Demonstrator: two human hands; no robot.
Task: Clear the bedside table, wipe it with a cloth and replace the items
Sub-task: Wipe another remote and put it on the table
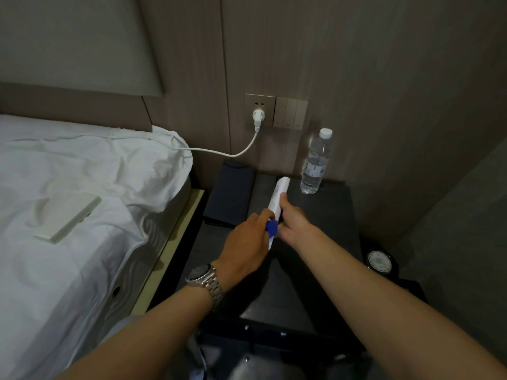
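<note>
The dark bedside table (323, 215) stands between the bed and the wall. Over its middle, both hands hold a white tube (279, 193) with a blue cap (272, 228). My left hand (244, 246), with a metal watch on the wrist, pinches the blue cap end. My right hand (292, 219) grips the tube's body. A clear water bottle (315, 163) with a white cap stands upright at the table's back right. A dark flat folder (231, 194) lies along the table's left side. No cloth is in sight.
A bed with white sheets (82, 201) fills the left; a pale flat box (68, 219) lies on it. A white plug (258, 117) sits in the wall socket, its cable running onto the bed. A round dark clock (380, 261) is low at the right of the table.
</note>
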